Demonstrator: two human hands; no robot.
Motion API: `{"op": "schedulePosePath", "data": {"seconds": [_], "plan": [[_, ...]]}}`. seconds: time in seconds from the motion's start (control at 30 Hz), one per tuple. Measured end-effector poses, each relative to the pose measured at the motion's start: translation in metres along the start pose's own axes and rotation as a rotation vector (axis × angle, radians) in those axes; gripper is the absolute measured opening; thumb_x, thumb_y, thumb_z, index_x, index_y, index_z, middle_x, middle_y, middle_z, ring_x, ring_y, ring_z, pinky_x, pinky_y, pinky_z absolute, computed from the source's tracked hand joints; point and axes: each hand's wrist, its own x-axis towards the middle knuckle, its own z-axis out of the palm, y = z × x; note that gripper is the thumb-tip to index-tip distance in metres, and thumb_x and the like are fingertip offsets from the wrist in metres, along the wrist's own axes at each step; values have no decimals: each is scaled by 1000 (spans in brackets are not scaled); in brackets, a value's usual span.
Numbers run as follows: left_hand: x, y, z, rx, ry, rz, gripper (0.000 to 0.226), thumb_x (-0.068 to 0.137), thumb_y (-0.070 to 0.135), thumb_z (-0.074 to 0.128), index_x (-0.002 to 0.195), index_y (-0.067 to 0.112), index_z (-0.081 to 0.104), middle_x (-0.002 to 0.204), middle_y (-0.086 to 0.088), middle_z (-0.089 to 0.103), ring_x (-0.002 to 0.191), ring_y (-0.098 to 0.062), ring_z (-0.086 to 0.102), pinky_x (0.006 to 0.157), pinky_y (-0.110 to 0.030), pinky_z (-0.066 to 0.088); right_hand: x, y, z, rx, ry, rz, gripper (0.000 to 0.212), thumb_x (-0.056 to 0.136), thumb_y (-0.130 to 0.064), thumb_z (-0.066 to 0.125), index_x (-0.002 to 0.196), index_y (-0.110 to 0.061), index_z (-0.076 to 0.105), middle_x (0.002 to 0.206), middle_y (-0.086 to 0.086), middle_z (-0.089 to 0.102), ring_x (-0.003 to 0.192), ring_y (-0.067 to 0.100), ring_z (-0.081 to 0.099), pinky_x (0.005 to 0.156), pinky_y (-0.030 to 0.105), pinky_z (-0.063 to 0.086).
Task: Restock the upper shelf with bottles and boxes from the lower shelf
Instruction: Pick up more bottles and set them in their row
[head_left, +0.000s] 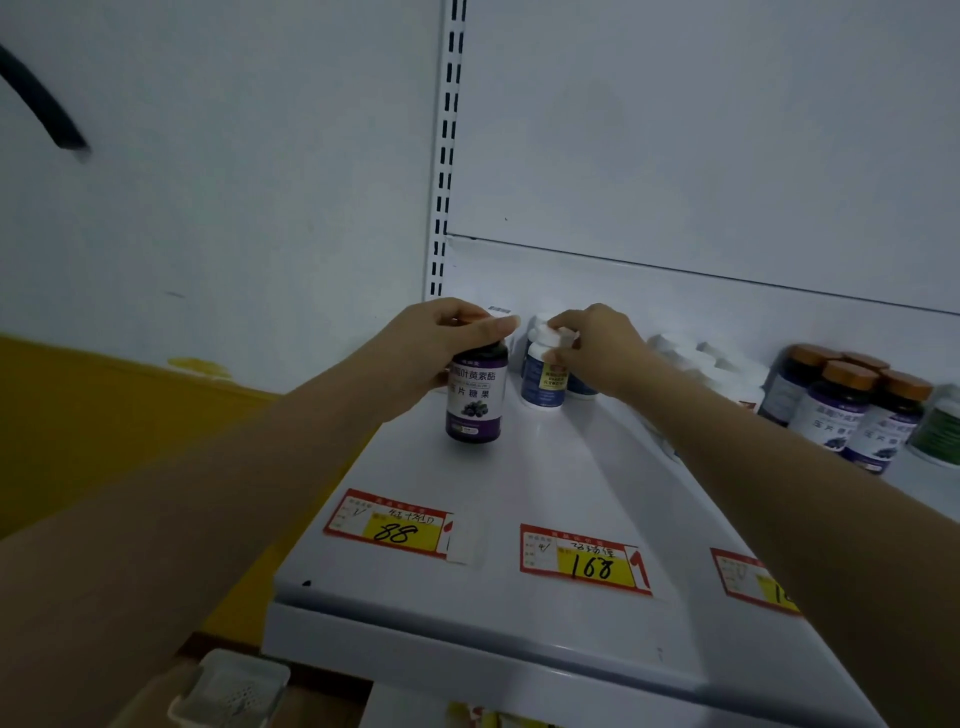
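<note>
On the upper shelf (519, 493), far left end, the placing step is under way. Left hand (447, 338) is gripping the purple bottle (475, 400) from above, fingers (493, 326) curled over its cap. The bottle is upright, its base seemingly on the shelf. Just beside it, right hand (597, 348) is pinching the white cap of the blue bottle (543, 376), which is also upright, near the back panel. Next move, by my reckoning: letting go of both without tipping them, then reaching down for more stock. Brown-capped bottles (852, 410) are standing well to the right.

Price tags (387, 525), black cable (39, 98)
</note>
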Motion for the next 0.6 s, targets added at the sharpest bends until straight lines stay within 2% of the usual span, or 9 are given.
{"op": "schedulePosePath", "data": {"seconds": [0.1,0.2,0.4,0.53,0.6], "plan": [[-3,0,0,22,-11,1,37,82,32,67,110,8,62,108,-8,66,103,-22,61,86,-35,52,-7,-2,-2,-44,-12,-4,53,92,-27,57,141,-17,42,132,15,43,121,28,45,88,26,36],[-6,4,0,57,-17,14,39,83,34,66,112,10,61,110,-8,65,105,-24,60,91,-40,50,-20,-5,-13,-85,-11,37,64,90,-31,60,145,-14,33,138,15,40,126,29,41,98,32,37],[-16,17,18,56,-107,62,41,81,34,67,111,6,61,105,-9,67,98,-22,62,78,-30,51,-73,-3,-48,-244,-102,61,40,92,-30,55,124,-6,59,125,13,59,116,27,53,94,30,40],[-27,24,45,13,-185,89,40,82,31,67,110,4,61,103,-12,66,90,-21,63,73,-28,51,-111,11,-66,-269,-176,72,43,92,-32,56,132,-16,54,133,6,54,121,22,49,96,26,37],[-37,27,60,-19,-218,113,40,82,30,68,109,1,62,103,-16,66,90,-23,62,74,-31,52,-129,23,-73,-269,-201,83,42,92,-30,56,132,-16,55,132,5,55,120,21,50,90,22,35]]}}
